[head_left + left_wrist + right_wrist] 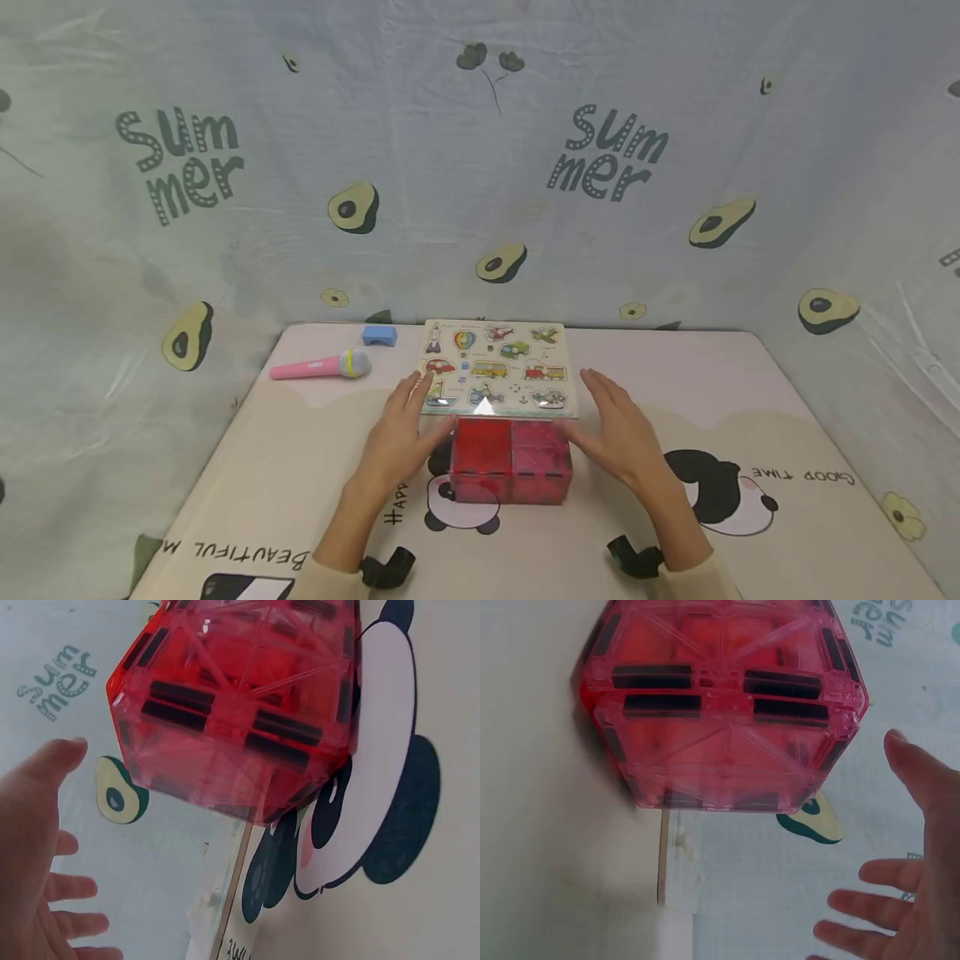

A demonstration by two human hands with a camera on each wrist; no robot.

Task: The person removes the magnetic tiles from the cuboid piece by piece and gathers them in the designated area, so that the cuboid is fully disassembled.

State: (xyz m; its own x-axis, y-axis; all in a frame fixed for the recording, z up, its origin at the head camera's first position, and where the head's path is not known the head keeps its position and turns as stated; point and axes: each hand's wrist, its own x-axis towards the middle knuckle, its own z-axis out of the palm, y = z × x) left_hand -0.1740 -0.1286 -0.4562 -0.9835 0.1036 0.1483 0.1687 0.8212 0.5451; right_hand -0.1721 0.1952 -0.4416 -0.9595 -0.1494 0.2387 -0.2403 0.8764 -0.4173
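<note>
A box of see-through red and pink magnetic tiles (512, 462), built as two joined cubes, rests on the table. Dark magnet strips line its edges in both wrist views. To its left my left hand (397, 437) has spread, straight fingers, and its thumb (60, 757) stays apart from the tiles. On the other side, my right hand (615, 425) is held the same way, its thumb (911, 761) also clear of the box. Neither hand holds anything. Behind the box lies a wooden peg puzzle board (498, 367) with vehicle pictures.
A pink toy microphone (318, 366) lies at the back left, with a blue arch-shaped block (379, 335) beyond it. The table (750, 467) has a panda-print cover. A patterned sheet (427, 150) hangs along the back and sides.
</note>
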